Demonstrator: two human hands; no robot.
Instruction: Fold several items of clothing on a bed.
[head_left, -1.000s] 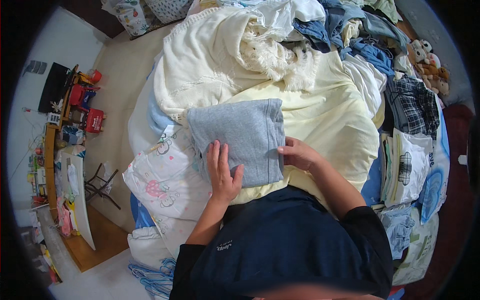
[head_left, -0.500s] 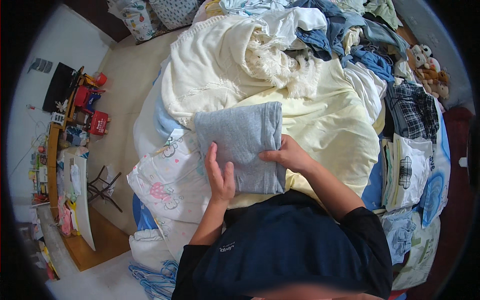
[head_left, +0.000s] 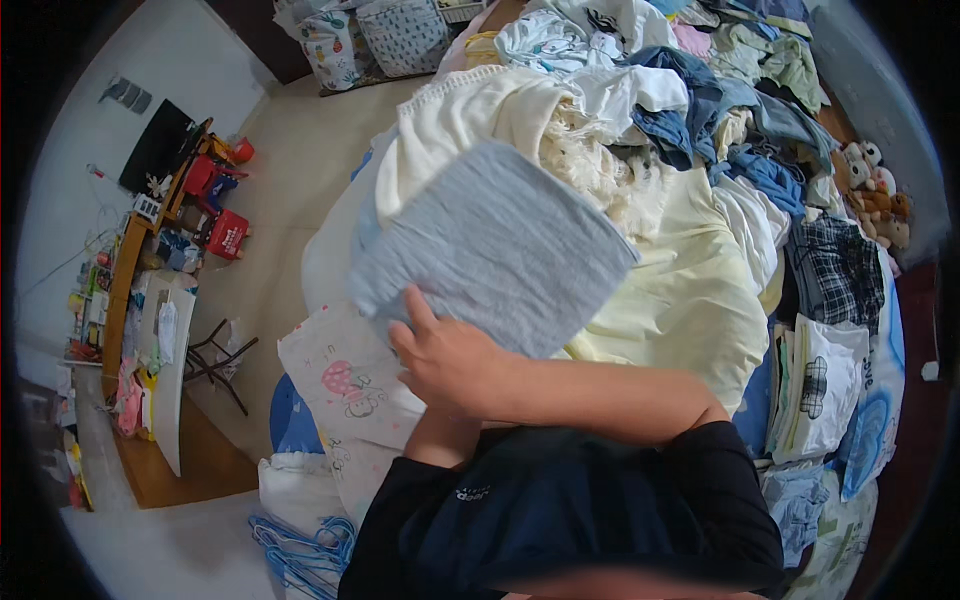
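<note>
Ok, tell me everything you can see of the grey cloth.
The grey cloth is plain, folded into a rough rectangle, with soft-looking fabric, light creases and a blurred left end. It is turned aslant, partly hiding the cream blanket and yellow sheet; contact with them is unclear. The right hand is at its lower-left edge; the left hand is hidden.

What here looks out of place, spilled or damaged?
The clothes heap at the upper right lies jumbled, unlike the neat folded stack below it. Blue hangers at the lower left look tangled. I see nothing spilled or damaged.
</note>
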